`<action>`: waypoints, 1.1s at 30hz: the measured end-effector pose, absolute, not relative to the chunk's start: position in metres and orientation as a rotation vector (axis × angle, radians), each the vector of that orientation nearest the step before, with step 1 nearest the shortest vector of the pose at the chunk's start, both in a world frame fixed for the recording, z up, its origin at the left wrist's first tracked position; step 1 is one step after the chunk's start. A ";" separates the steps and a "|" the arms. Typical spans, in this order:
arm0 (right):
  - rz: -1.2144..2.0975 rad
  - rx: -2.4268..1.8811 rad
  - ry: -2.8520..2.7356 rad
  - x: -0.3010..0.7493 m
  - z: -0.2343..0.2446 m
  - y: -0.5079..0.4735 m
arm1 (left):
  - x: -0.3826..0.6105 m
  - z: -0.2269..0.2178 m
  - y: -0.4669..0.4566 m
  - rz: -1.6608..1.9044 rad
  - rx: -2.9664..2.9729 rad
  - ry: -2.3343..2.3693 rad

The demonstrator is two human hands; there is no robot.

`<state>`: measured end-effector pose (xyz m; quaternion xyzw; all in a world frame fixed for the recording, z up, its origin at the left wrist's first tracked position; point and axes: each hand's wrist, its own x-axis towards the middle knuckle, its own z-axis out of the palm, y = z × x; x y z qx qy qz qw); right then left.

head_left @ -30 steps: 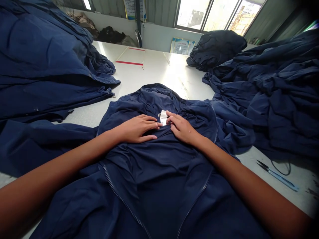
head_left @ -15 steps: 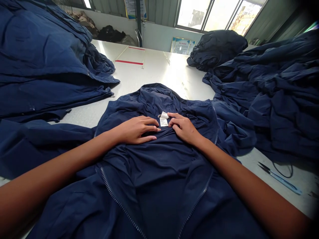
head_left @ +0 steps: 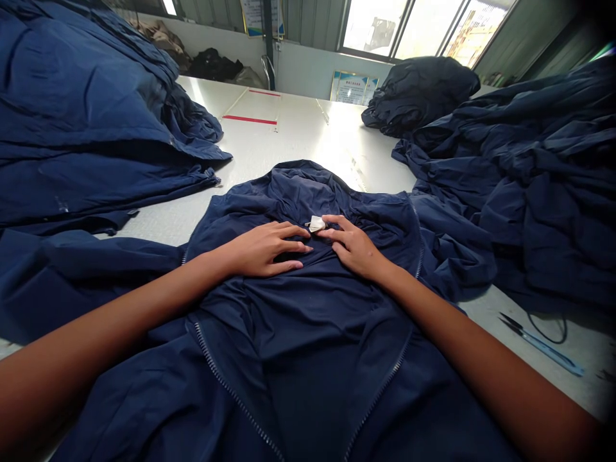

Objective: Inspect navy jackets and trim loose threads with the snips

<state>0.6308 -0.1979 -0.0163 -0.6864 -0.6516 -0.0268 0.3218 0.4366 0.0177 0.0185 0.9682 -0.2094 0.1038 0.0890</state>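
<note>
Far edge of the table [head_left: 293, 141] ahead, my spread, empty left hand [head_left: 269, 249] likely steadies the jacket [head_left: 308, 311]; my half-open right hand [head_left: 355, 247] touches its label [head_left: 316, 223].

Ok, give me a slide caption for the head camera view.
Open navy jacket on a white table, left hand resting on it, right hand at its white label.

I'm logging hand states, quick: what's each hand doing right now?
Left hand: open, resting on the navy jacket.
Right hand: partly curled beside the white label; whether it grips anything cannot be told.
</note>
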 end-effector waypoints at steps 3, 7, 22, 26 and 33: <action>-0.086 -1.805 -1.729 0.630 -0.017 -0.196 | 0.436 0.018 0.018 0.307 2.892 -0.608; -0.074 -1.869 -1.749 0.632 -0.016 -0.192 | 0.437 0.018 0.018 0.274 2.887 -0.632; -0.023 -1.921 -1.628 0.636 -0.019 -0.186 | 0.439 0.014 0.019 0.281 2.820 -0.483; 0.044 -2.000 -1.734 0.635 -0.010 -0.189 | 0.443 0.012 0.032 0.391 2.892 -0.216; -0.203 -2.170 -1.809 0.625 0.024 -0.219 | 0.425 0.045 0.044 0.284 2.802 0.071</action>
